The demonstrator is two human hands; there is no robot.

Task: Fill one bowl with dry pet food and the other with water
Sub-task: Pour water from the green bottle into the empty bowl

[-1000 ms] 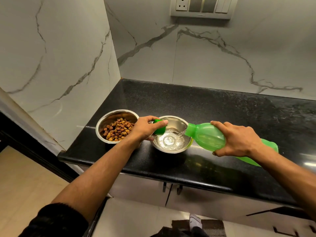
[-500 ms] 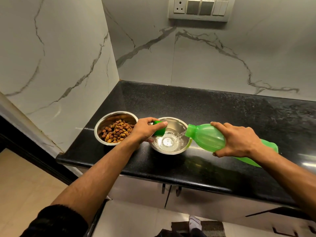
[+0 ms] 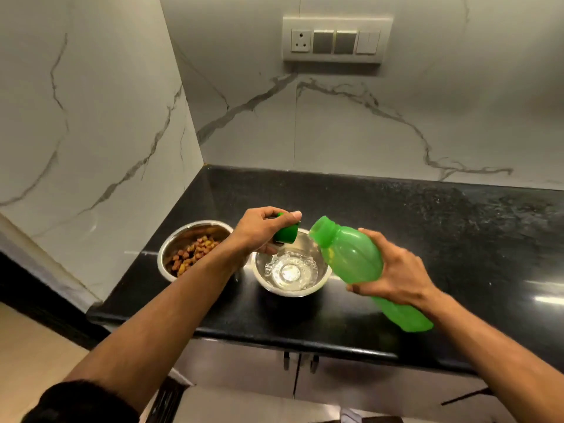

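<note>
Right hand [image 3: 393, 276] grips bottle [image 3: 354, 257] over black counter [image 3: 427, 227].

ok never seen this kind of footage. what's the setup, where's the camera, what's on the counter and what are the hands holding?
No machine here: a person works with bare hands, filmed by one wide-angle camera worn on the head, looking forward and down. That is why both forearms reach in from the bottom. On the black counter stand two steel bowls: the left bowl holds brown dry pet food, the right bowl holds water. The right hand grips a green bottle, open mouth tilted up and clear of the bowl. The left hand pinches the bottle's green cap near the bottle's mouth. A switch panel sits on the wall.
</note>
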